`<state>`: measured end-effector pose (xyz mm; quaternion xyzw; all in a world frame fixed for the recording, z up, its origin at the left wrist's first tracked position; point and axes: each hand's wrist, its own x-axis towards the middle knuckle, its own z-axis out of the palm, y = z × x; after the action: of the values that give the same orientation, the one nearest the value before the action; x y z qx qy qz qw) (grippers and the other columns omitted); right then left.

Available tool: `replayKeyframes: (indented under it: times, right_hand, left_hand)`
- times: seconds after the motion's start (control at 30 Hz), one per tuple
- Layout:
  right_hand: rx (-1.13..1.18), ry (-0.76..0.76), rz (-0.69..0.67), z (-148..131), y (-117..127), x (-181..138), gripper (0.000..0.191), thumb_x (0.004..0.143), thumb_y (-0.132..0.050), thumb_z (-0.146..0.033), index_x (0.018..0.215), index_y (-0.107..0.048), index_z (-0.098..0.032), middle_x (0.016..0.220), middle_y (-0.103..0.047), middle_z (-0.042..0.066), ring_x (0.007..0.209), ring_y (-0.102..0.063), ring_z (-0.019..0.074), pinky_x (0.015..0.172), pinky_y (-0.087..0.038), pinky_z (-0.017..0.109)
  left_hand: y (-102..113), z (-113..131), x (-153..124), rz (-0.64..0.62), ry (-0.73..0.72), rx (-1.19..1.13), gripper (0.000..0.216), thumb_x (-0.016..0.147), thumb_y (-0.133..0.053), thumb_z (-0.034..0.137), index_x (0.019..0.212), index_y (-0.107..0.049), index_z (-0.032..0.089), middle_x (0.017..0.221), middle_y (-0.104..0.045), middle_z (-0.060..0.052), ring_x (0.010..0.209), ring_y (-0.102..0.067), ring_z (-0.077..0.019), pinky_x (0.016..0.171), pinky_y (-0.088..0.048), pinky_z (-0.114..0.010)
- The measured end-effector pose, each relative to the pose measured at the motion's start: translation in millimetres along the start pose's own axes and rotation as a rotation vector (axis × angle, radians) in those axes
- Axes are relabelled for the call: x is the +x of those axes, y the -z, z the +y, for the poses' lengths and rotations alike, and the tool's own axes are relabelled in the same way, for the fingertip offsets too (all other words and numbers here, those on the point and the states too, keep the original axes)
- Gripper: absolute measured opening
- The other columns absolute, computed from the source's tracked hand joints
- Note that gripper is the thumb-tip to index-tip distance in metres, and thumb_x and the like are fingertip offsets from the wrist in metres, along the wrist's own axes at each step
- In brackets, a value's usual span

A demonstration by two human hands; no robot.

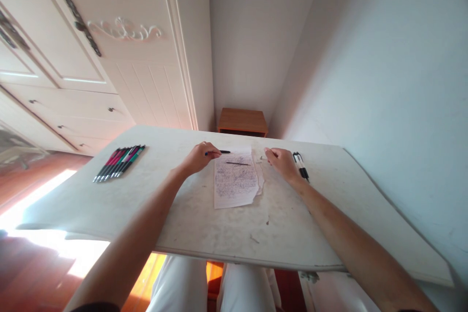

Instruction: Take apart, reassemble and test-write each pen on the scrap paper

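Note:
My left hand (202, 157) is closed at the far left corner of a scribbled sheet of paper (234, 195). It pinches a dark pen part; a bluish end shows by the thumb, and a black piece (225, 151) shows just beyond the fingertips. Whether these are one piece I cannot tell. Across the upper part of the sheet lies a thin dark pen refill (238, 163). My right hand (281, 160) is curled shut right of the paper, its fingertips pressed together; what they hold, if anything, is too small to make out. Two black-and-white pens (301, 166) lie beside that hand.
A row of several pens (119, 163) in red, purple, green and black lies on the left of the white table (183, 224). Small scraps (255, 239) dot the tabletop. A wooden stand (243, 119) is behind the table, a cream wardrobe (157, 83) left, a wall right.

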<state>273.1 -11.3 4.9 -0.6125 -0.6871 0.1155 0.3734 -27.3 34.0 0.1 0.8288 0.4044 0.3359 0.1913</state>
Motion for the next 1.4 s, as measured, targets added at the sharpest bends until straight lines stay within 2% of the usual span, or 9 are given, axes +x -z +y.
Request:
replayKeyframes:
  times: [0.2, 0.3, 0.37, 0.47, 0.63, 0.87, 1.0, 1.23, 1.4]
  right_hand:
    - [0.037, 0.392, -0.009, -22.7, -6.5, -15.7, 0.040, 0.095, -0.043, -0.038, 0.061, -0.050, -0.020, 0.060, -0.051, 0.000, 0.057, -0.046, 0.0131, 0.058, -0.035, 0.026]
    - [0.116, 0.547, -0.109, -34.8, -11.9, -25.3, 0.020, 0.096, -0.046, -0.034, 0.095, -0.061, -0.020, 0.084, -0.061, 0.004, 0.063, -0.052, 0.0124, 0.062, -0.042, 0.025]
    - [0.122, 0.591, -0.144, -40.1, -15.0, -29.9, 0.022, 0.096, -0.049, -0.032, 0.112, -0.058, -0.021, 0.097, -0.063, 0.006, 0.065, -0.055, 0.0121, 0.065, -0.047, 0.026]
    - [0.103, 0.600, -0.154, -43.0, -18.3, -32.8, 0.021, 0.095, -0.052, -0.029, 0.112, -0.060, -0.021, 0.104, -0.063, 0.007, 0.069, -0.059, 0.0130, 0.070, -0.050, 0.028]
    - [0.091, 0.600, -0.121, -41.2, -20.4, -31.9, 0.014, 0.095, -0.052, -0.024, 0.100, -0.065, -0.021, 0.098, -0.066, 0.007, 0.088, -0.064, 0.0173, 0.077, -0.051, 0.028]
    - [0.092, 0.585, -0.097, -42.8, -20.6, -33.2, 0.015, 0.095, -0.052, -0.024, 0.097, -0.067, -0.020, 0.093, -0.067, 0.006, 0.085, -0.064, 0.0166, 0.076, -0.051, 0.027]
    - [0.102, 0.586, -0.092, -41.3, -21.5, -31.4, 0.019, 0.096, -0.051, -0.025, 0.105, -0.067, -0.021, 0.097, -0.068, 0.007, 0.089, -0.064, 0.0169, 0.078, -0.051, 0.028]
    - [-0.306, 0.574, -0.093, -40.6, -15.6, -24.7, 0.029, 0.095, -0.051, -0.017, 0.121, -0.063, -0.017, 0.108, -0.071, 0.010, 0.102, -0.058, 0.0242, 0.087, -0.041, 0.038]
    - [-0.509, 0.539, -0.206, -40.6, -16.6, -23.6, 0.026, 0.094, -0.051, -0.015, 0.118, -0.063, -0.016, 0.096, -0.073, 0.009, 0.098, -0.057, 0.0237, 0.083, -0.035, 0.036]
  left_hand:
    - [-5.8, 25.3, -0.3, -0.002, 0.110, -0.177, 0.025, 0.082, -0.062, 0.036, 0.097, -0.071, 0.019, 0.086, -0.072, -0.004, 0.071, -0.060, -0.0153, 0.069, -0.049, -0.029]
    - [-10.8, 36.9, -0.8, -0.028, 0.072, -0.271, 0.028, 0.081, -0.065, 0.037, 0.099, -0.069, 0.017, 0.085, -0.073, -0.005, 0.073, -0.062, -0.0152, 0.069, -0.048, -0.028]
    - [-14.9, 43.5, -1.5, -0.055, 0.053, -0.339, 0.029, 0.082, -0.065, 0.038, 0.100, -0.068, 0.016, 0.084, -0.072, -0.005, 0.075, -0.063, -0.0155, 0.070, -0.048, -0.027]
    - [-21.3, 50.2, -2.8, -0.088, 0.059, -0.419, 0.030, 0.081, -0.066, 0.038, 0.101, -0.067, 0.015, 0.085, -0.073, -0.006, 0.077, -0.065, -0.0164, 0.071, -0.048, -0.028]
    - [-27.2, 52.3, -4.1, -0.125, 0.083, -0.461, 0.032, 0.079, -0.070, 0.040, 0.100, -0.068, 0.015, 0.086, -0.073, -0.007, 0.078, -0.065, -0.0173, 0.071, -0.048, -0.028]
    - [-24.6, 56.3, -4.9, -0.103, 0.060, -0.397, 0.030, 0.076, -0.073, 0.037, 0.097, -0.069, 0.016, 0.084, -0.073, -0.005, 0.073, -0.063, -0.0154, 0.069, -0.047, -0.027]
    - [-19.1, 56.4, -3.9, -0.103, 0.035, -0.333, 0.022, 0.079, -0.069, 0.037, 0.087, -0.072, 0.016, 0.082, -0.072, -0.005, 0.071, -0.062, -0.0153, 0.067, -0.046, -0.026]
    - [5.1, 28.5, -0.9, 0.047, 0.069, -0.047, 0.021, 0.081, -0.062, 0.035, 0.084, -0.073, 0.018, 0.086, -0.073, -0.005, 0.075, -0.062, -0.0173, 0.070, -0.047, -0.028]
    - [10.7, 13.2, -4.4, -0.077, 0.064, 0.062, 0.018, 0.082, -0.061, 0.032, 0.087, -0.073, 0.020, 0.085, -0.074, -0.002, 0.074, -0.064, -0.0171, 0.072, -0.047, -0.028]
